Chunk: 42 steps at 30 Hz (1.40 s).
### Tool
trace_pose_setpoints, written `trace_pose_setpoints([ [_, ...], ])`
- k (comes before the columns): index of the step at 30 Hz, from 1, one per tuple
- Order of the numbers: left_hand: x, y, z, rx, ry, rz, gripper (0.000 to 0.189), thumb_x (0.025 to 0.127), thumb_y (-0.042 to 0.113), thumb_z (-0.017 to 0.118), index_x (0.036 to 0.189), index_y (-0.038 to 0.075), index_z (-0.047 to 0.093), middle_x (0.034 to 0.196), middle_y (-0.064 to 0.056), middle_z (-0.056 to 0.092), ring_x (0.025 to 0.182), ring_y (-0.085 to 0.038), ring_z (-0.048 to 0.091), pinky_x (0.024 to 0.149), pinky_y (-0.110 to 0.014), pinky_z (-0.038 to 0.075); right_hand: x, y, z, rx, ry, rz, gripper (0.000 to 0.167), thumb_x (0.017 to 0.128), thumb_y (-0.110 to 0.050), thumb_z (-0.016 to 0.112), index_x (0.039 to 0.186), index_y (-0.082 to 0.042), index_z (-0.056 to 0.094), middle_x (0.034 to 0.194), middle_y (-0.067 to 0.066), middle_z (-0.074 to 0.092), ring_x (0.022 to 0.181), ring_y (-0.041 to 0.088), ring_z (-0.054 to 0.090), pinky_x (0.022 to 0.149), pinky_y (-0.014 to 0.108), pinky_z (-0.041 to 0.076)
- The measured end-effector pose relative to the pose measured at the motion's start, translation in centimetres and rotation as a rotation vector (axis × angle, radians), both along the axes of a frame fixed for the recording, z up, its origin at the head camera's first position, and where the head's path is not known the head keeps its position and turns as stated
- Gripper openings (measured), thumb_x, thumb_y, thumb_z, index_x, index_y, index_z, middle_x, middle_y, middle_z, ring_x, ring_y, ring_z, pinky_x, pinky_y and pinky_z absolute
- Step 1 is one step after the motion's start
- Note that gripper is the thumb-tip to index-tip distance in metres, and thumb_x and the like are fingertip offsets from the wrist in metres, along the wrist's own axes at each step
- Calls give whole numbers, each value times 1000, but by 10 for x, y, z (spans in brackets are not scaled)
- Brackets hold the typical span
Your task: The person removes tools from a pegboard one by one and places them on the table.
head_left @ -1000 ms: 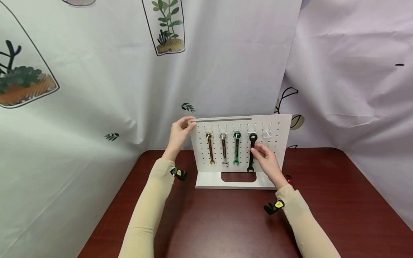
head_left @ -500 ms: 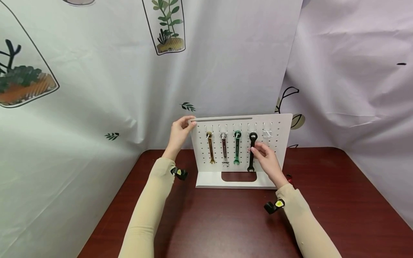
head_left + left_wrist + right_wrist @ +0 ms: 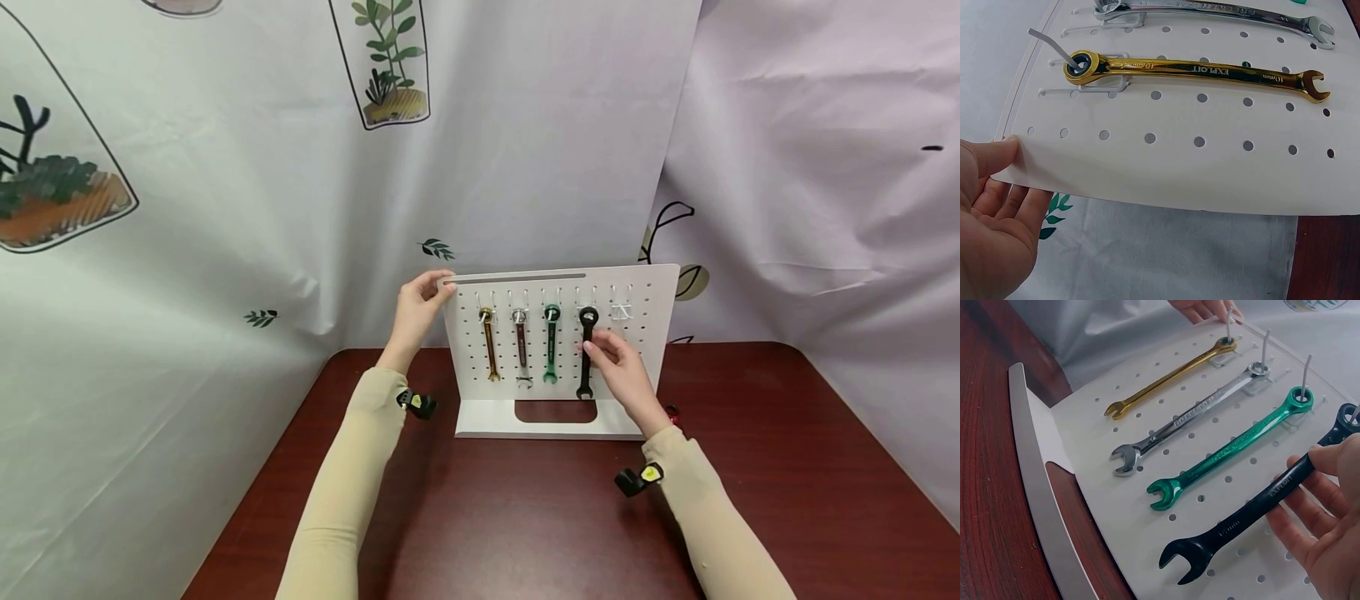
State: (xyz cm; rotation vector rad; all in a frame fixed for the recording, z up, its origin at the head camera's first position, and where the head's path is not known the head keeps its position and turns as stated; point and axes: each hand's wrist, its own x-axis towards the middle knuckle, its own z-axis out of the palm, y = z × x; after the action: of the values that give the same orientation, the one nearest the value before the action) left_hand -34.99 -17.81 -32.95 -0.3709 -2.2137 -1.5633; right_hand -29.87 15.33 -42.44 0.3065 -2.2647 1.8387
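My left hand [image 3: 417,312] pinches the upper left corner of a white pegboard stand [image 3: 622,417], thumb in front and fingers behind. In my right hand [image 3: 621,373] is a black combination wrench [image 3: 585,358], held by its shaft between thumb and fingers, with the open end pointing down. Its ring end is at a hook, whose tip shows through the ring at the edge of the right wrist view. To its left hang a green wrench [image 3: 1235,450], a silver wrench [image 3: 1191,415] and a gold wrench [image 3: 1204,70], each with its ring over a hook.
A bare white hook [image 3: 621,312] is on the board, right of the black wrench. A red object [image 3: 672,414] lies on the dark red table [image 3: 510,517], mostly hidden behind the right wrist. Behind the stand hangs a printed white cloth [image 3: 540,167].
The black wrench's lower end has swung very slightly to the right. Both hands keep their places, and the board and other wrenches look the same.
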Motion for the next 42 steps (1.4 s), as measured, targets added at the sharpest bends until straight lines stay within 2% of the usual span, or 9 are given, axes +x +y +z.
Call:
trace_pose_setpoints([
  [6, 0, 0, 0, 2, 4, 0, 26, 96, 23, 72, 119, 11, 72, 81, 0, 57, 73, -16, 46, 65, -28, 37, 4, 1, 1, 5, 4, 8, 47, 104, -26, 60, 139, 3, 51, 129, 22, 63, 125, 32, 56, 95, 28, 50],
  [16, -2, 1, 0, 2, 20, 3, 26, 95, 21, 73, 118, 8, 72, 83, 1, 60, 73, -14, 48, 64, -27, 38, 8, 3, 3, 11, 38, 39, 42, 104, -19, 59, 137, 7, 53, 128, 25, 62, 118, 25, 62, 87, 18, 49],
  [24, -2, 0, 0, 11, 22, -8, 28, 96, 23, 72, 119, 7, 72, 86, -6, 59, 73, -15, 47, 64, -27, 37, 14, 5, 7, 26, 41, 43, 45, 104, -25, 60, 137, 5, 53, 127, 23, 64, 121, 33, 59, 89, 21, 49],
  [28, -2, 2, 1, -1, -8, 11, 27, 98, 16, 69, 122, 3, 70, 89, -9, 59, 75, -16, 47, 66, -26, 38, 18, 5, 9, 29, 34, 50, 47, 104, -28, 60, 138, 4, 53, 128, 22, 64, 121, 31, 59, 91, 24, 50],
  [32, -3, 2, 1, -7, -19, 21, 27, 98, 11, 67, 123, 0, 68, 92, -10, 61, 76, -16, 47, 67, -26, 38, 24, 6, 11, 20, 29, 63, 47, 104, -28, 60, 137, 3, 53, 128, 21, 63, 119, 23, 60, 92, 25, 50],
  [38, -2, 0, 0, 15, 2, 2, 28, 96, 21, 72, 120, 7, 71, 90, -6, 61, 75, -16, 47, 66, -27, 38, 32, 8, 14, 9, 34, 58, 44, 103, -26, 61, 135, 4, 54, 127, 22, 63, 107, -1, 60, 90, 20, 49],
  [42, -2, -1, -1, 14, 7, -3, 27, 96, 23, 72, 118, 8, 72, 92, -4, 63, 77, -16, 50, 68, -27, 40, 37, 13, 17, 3, 49, 46, 43, 103, -24, 61, 134, 6, 54, 125, 25, 64, 103, -4, 61, 88, 19, 49],
])
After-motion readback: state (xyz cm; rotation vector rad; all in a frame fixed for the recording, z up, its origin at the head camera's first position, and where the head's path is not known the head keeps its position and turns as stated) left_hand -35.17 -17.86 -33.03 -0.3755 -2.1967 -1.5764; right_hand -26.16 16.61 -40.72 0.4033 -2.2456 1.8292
